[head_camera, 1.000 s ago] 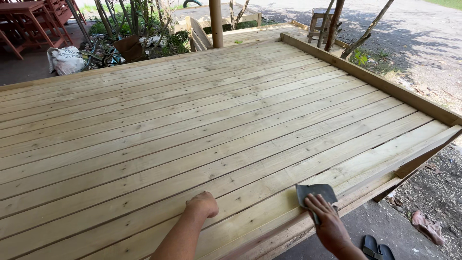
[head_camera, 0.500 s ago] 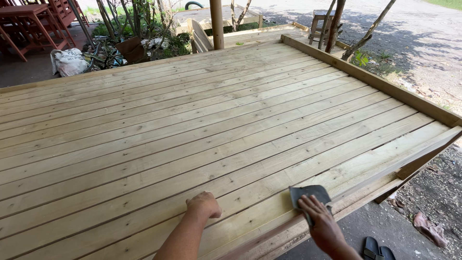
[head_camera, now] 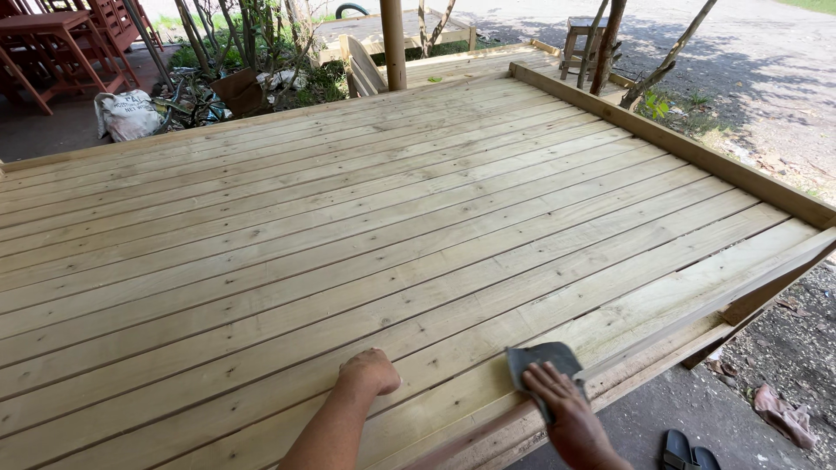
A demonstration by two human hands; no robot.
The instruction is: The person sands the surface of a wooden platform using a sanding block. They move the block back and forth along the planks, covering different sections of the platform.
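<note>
Surroundings: A pale plank deck [head_camera: 366, 226] filled most of the frame, its boards running from lower left to upper right. A raised wooden rail [head_camera: 670, 144] edged the right side. A post [head_camera: 394, 43] rose at top centre, a white sack [head_camera: 126, 115] lay upper left beside red furniture [head_camera: 52, 35], and dark sandals [head_camera: 688, 451] sat on the ground at lower right.
Hidden: Both forearms were cut off by the bottom edge (the sandals partly too).
Sanding sheet: A grey sheet [head_camera: 542, 359] lay flat on the boards near the deck's lower edge, lower right of centre; its nearer part was covered by fingers, so its long axis could not be told.
Right hand: The right hand [head_camera: 557, 405] pressed the sheet down, fingers spread flat.
Left hand: The left hand [head_camera: 370, 372] rested on the boards just left of the sheet, curled into a loose fist.
</note>
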